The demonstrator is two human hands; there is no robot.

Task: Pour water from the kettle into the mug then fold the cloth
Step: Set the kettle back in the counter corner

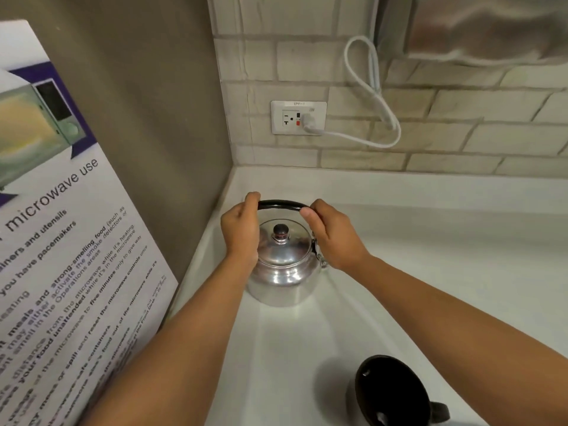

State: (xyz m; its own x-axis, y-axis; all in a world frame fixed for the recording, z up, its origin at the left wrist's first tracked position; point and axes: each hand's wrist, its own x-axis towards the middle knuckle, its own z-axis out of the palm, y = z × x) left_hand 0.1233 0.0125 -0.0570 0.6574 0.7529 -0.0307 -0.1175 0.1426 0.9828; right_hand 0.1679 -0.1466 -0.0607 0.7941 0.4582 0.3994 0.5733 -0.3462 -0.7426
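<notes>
A steel kettle [284,269] stands on the white counter [430,272] near its far left corner, lid on. Both hands grip its black handle [281,205]: the left hand [241,229] has its fingers clenched around the left end, the right hand [330,235] around the right end. A black mug [392,392] sits upright by the near edge, well apart from the kettle.

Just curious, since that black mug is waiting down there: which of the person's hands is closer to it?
Right. The right hand grips the kettle handle at its right end, on the mug's side. The left hand holds the handle's left end, farther from the mug.
</notes>
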